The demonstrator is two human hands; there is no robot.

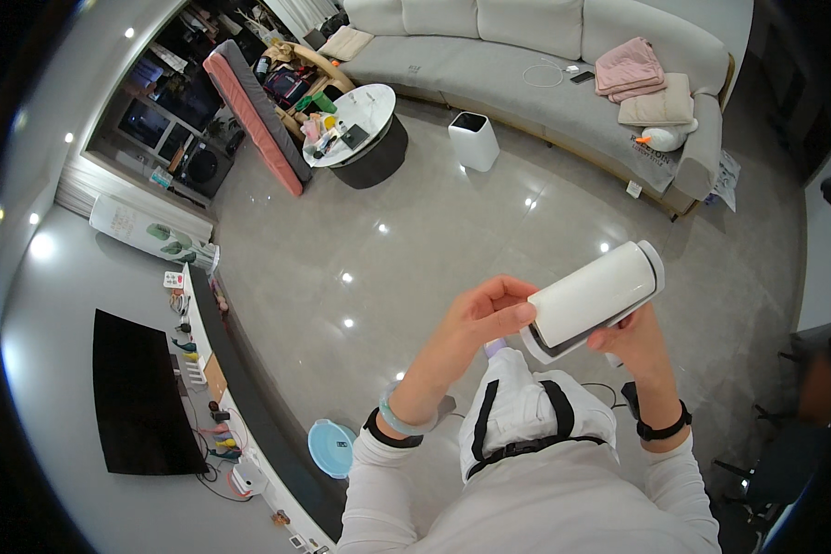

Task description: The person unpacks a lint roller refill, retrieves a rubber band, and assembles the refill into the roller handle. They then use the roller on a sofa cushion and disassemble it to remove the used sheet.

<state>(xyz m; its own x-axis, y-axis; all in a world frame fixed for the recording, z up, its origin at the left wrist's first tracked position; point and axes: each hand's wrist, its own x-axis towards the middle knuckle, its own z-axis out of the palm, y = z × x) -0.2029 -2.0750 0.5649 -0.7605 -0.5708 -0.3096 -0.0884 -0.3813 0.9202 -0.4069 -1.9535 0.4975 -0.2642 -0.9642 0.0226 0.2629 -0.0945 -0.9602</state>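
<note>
A glossy white, elongated appliance part [593, 294] with a rounded top and a dark grey band along its lower side is held up in front of me, tilted so its right end is higher. I cannot make out its exact kind. My left hand [491, 319] is closed on its left end, thumb on the upper surface. From below, my right hand [633, 340] grips the near side towards the right end; some of its fingers are hidden behind the part. Below it is the tiled floor.
A pale blue basin [331, 449] sits on the floor at lower left, beside the long TV cabinet [249, 406]. Ahead are a white bin [474, 143], a round table [369, 102] with clutter, and a grey sofa [489, 69]. Dark chairs [776, 462] stand at right.
</note>
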